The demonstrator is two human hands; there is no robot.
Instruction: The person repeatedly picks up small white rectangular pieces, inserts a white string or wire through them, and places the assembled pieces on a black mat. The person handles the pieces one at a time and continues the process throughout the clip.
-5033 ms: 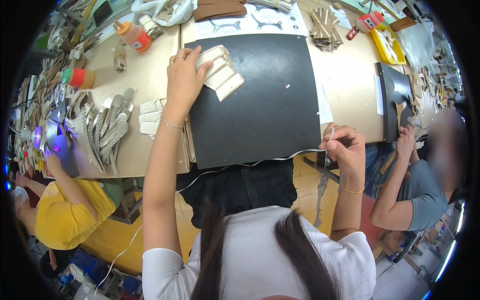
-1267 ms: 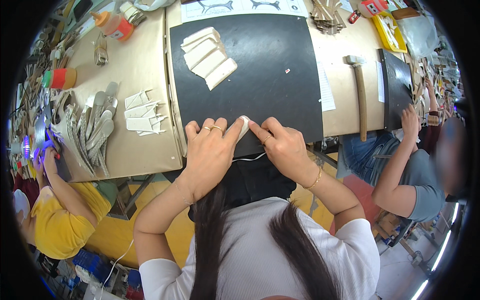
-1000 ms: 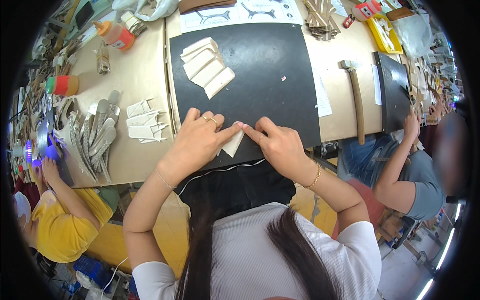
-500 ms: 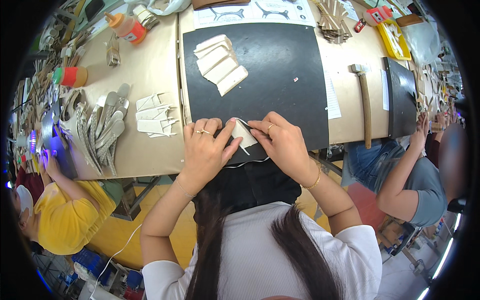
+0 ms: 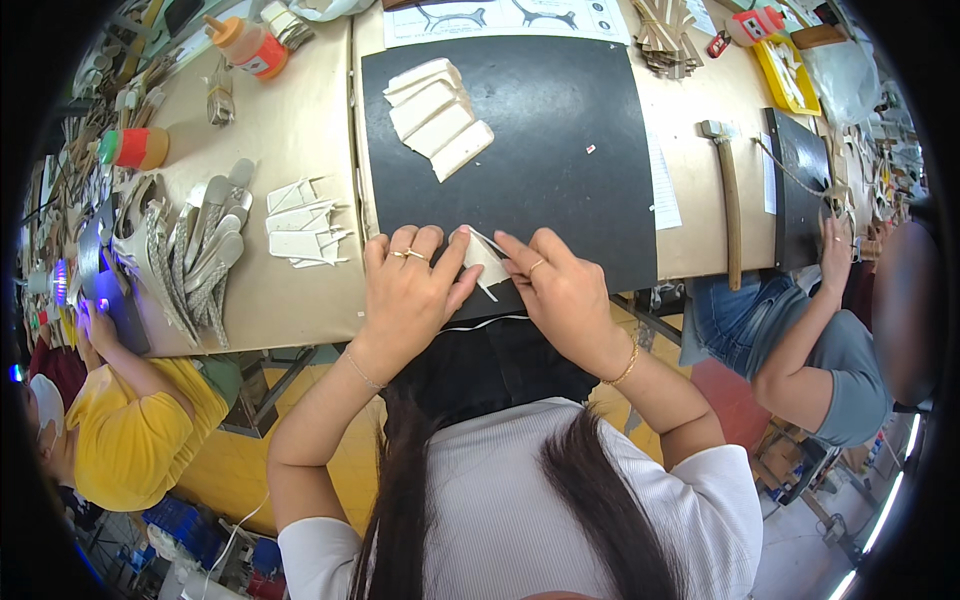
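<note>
A small cream flat piece [image 5: 484, 262], which looks like leather or fabric, lies at the near edge of a black mat [image 5: 560, 110]. A thin white strip runs along its upper edge, and a narrow end sticks out at the bottom. My left hand [image 5: 408, 285] holds the piece's left side, index fingertip at its top corner and thumb lower down. At the upper right edge, my right hand [image 5: 565, 295] pinches the strip with thumb and index finger. Farther up the mat lies an overlapping row of larger cream padded pieces [image 5: 440, 118].
Left of the mat are small cream pieces with strips [image 5: 303, 238], braided straps [image 5: 200, 255], and bottles [image 5: 250, 48]. A hammer [image 5: 727, 190] and yellow tray [image 5: 787, 75] lie right. Printed sheets [image 5: 520, 22] border the mat's far edge. Co-workers sit on both sides.
My right fingers have shifted slightly along the piece's edge, while my left hand keeps its hold. At right, a braided cord now crosses the co-worker's black board. The whole view has shifted slightly.
</note>
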